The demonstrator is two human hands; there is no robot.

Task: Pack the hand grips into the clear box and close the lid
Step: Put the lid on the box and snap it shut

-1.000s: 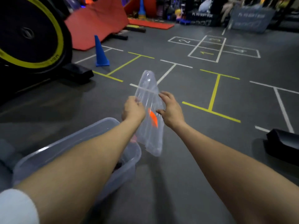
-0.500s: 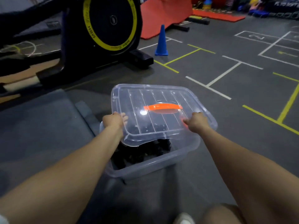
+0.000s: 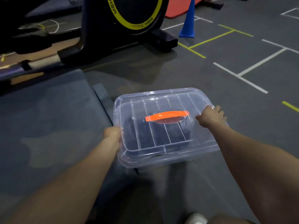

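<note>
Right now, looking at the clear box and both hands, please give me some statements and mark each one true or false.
1. The lid lies on top of the clear box. True.
2. The lid's handle is blue. False: it is orange.
3. The left hand grips the lid's left edge. True.
4. The right hand holds the blue cone. False: it is at the lid's right edge; the cone stands far off.

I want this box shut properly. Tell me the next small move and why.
Probably press the lid down along its edges. It already lies over the clear box, with the left hand and right hand at opposite sides, but whether it has snapped on cannot be told.
</note>
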